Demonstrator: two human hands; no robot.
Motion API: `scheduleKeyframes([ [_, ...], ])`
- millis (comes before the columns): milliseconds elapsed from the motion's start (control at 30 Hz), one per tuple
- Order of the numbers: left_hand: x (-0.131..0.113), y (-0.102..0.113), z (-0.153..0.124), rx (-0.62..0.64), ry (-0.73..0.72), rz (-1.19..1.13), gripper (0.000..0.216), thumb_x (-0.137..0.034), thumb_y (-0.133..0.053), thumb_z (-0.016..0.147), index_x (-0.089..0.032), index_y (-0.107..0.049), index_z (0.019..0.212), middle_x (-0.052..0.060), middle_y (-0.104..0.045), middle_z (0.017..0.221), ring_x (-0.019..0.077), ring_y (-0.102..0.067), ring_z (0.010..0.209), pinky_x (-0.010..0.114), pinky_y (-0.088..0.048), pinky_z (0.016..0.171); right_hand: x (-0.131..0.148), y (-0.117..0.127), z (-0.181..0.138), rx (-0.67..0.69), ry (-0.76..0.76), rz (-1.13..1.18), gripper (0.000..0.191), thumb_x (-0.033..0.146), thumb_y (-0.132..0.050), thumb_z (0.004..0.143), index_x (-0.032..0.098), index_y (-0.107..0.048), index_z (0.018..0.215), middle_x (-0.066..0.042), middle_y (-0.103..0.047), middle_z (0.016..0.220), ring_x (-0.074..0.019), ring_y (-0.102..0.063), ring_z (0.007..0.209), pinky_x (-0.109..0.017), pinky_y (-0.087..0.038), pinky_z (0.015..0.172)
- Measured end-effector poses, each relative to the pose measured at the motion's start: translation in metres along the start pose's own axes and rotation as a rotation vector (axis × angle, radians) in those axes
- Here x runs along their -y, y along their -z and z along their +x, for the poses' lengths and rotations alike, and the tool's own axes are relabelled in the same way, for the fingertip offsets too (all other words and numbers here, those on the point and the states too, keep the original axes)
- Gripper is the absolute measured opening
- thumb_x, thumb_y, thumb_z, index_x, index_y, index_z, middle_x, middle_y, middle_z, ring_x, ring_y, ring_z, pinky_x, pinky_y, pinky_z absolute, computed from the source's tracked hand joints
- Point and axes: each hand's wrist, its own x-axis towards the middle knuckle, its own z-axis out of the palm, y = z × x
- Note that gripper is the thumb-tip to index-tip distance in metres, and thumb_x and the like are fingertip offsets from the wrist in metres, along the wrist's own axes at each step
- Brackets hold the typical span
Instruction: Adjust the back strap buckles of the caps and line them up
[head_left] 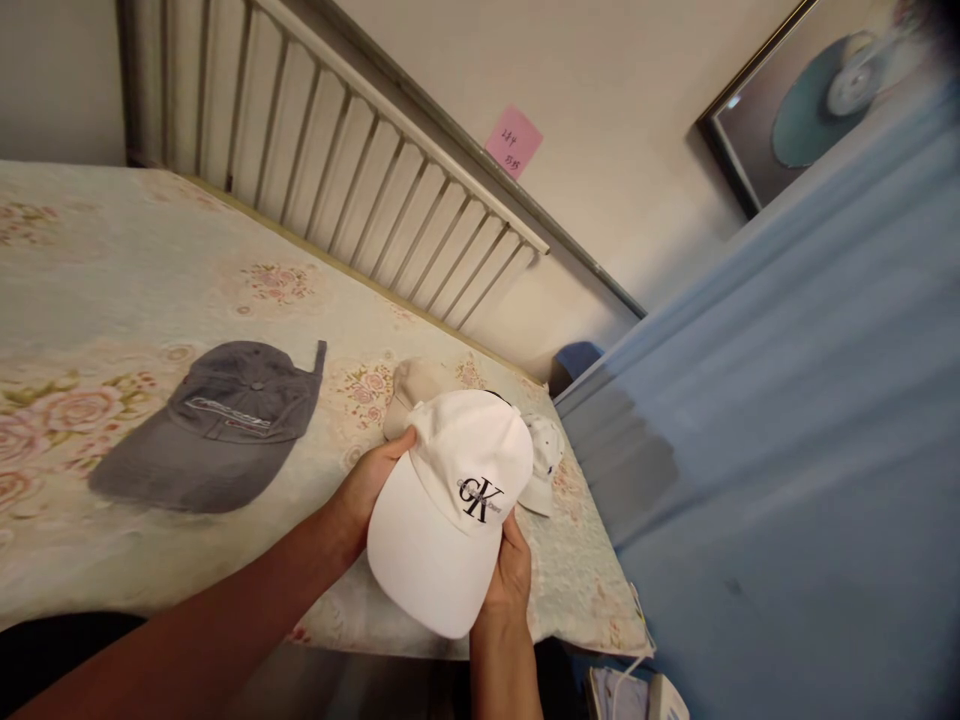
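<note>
I hold a white cap with a black logo above the bed's near edge. My left hand grips its left side, thumb on the crown. My right hand grips the brim's right edge from below. A grey cap lies flat on the floral bedspread to the left. Behind the white cap, a beige cap and another white cap lie partly hidden.
A slatted headboard runs along the bed's far side, with a pink sticky note on the wall above. A blue curtain fills the right. A framed picture hangs at top right.
</note>
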Motion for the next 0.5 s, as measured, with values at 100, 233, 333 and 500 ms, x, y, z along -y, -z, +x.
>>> scheduleKeyframes([
  [100,-0.001,0.002,0.002,0.017,0.039,-0.014,0.064,-0.053,-0.049,0.084,-0.006,-0.057,0.126,0.017,-0.072,0.103,0.0333,-0.066,0.102,0.043,-0.047,0.093,-0.002,0.006,0.002,-0.016,0.011,-0.021,0.042,0.043,-0.055,0.084,0.011,-0.067,0.107,-0.014,-0.071,0.108,-0.0256,-0.058,0.117,-0.051,-0.039,0.104],
  [233,-0.001,-0.003,0.001,-0.021,0.011,-0.024,0.062,-0.052,-0.047,0.086,-0.006,-0.056,0.126,0.016,-0.073,0.101,0.0325,-0.067,0.099,0.043,-0.047,0.093,-0.004,0.013,0.003,-0.034,0.012,-0.001,0.039,0.041,-0.056,0.084,0.011,-0.067,0.107,-0.013,-0.072,0.106,-0.0251,-0.059,0.116,-0.051,-0.039,0.104],
  [333,-0.001,-0.008,0.001,-0.056,-0.046,-0.041,0.058,-0.048,-0.043,0.09,-0.006,-0.056,0.127,0.015,-0.073,0.1,0.0303,-0.068,0.096,0.042,-0.047,0.093,-0.005,0.016,0.004,-0.064,0.017,0.031,0.036,0.037,-0.056,0.085,0.011,-0.068,0.106,-0.012,-0.073,0.103,-0.0249,-0.062,0.112,-0.05,-0.04,0.103],
  [500,-0.002,-0.007,0.004,-0.045,-0.074,-0.064,0.052,-0.042,-0.043,0.092,-0.006,-0.055,0.129,0.014,-0.074,0.098,0.0277,-0.069,0.092,0.04,-0.048,0.093,-0.006,0.02,0.004,-0.095,0.024,0.021,0.033,0.034,-0.059,0.082,0.011,-0.069,0.102,-0.013,-0.074,0.1,-0.026,-0.063,0.11,-0.051,-0.04,0.103],
])
